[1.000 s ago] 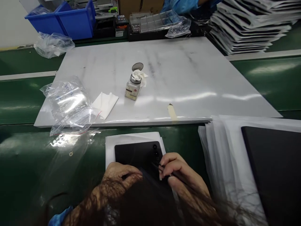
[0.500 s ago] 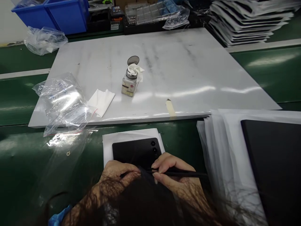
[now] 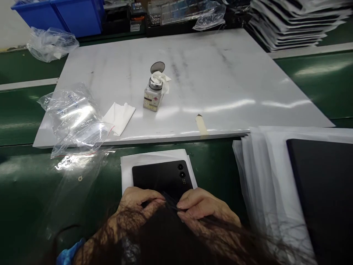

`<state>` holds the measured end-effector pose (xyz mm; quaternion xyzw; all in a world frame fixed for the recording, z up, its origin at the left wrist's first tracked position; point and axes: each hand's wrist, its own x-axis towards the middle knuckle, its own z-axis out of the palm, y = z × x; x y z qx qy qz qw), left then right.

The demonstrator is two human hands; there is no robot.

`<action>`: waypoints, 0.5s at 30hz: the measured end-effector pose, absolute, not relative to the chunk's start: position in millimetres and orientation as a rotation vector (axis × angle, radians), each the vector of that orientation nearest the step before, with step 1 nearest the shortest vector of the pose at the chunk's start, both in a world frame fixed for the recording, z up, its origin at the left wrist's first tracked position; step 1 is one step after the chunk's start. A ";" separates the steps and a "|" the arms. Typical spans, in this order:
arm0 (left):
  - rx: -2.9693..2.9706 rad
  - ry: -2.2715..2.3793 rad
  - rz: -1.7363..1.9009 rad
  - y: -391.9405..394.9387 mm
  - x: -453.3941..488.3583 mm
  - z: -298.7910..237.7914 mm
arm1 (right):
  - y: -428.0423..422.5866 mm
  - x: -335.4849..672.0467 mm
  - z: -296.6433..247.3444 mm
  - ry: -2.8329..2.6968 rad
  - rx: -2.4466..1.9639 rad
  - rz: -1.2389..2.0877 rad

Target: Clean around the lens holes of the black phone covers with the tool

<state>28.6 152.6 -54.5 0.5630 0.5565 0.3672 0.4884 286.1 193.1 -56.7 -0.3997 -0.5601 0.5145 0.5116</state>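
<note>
A black tablet back cover (image 3: pixel 160 176) with two camera holes lies on white sheets (image 3: pixel 154 157) on the green surface, near the bottom centre. My left hand (image 3: pixel 138 204) rests on its near left edge, fingers curled. My right hand (image 3: pixel 204 208) pinches a thin dark tool (image 3: pixel 172 203) whose tip touches the cover's near edge. Dark hair at the bottom of the view hides the wrists and the cover's near part.
A white board (image 3: pixel 220 73) carries a small bottle (image 3: pixel 153 96) with a cloth, a folded wipe (image 3: pixel 119 117), plastic bags (image 3: pixel 74 117) and a tape strip (image 3: pixel 201 126). A large black panel (image 3: pixel 322 191) on white sheets lies right. Blue bins (image 3: pixel 66 13) and stacked panels (image 3: pixel 292 22) stand behind.
My right hand has turned and drawn in; the thin tool, earlier lying out to the right, is now mostly hidden under the hand. The left hand stays put.
</note>
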 end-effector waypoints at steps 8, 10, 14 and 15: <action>1.457 1.491 1.086 147.7 43.0 -67.4 | 227.5 270.7 -73.8 -0.653 -1.127 1.181; 1.502 1.494 1.119 148.0 41.3 -72.7 | 236.9 268.7 -80.4 -0.548 -1.173 1.202; 1.532 1.501 1.095 144.8 36.9 -77.3 | 240.3 265.6 -88.2 -0.476 -1.244 1.225; 1.528 1.487 1.073 144.0 36.6 -77.4 | 239.4 265.0 -88.8 -0.473 -1.256 1.226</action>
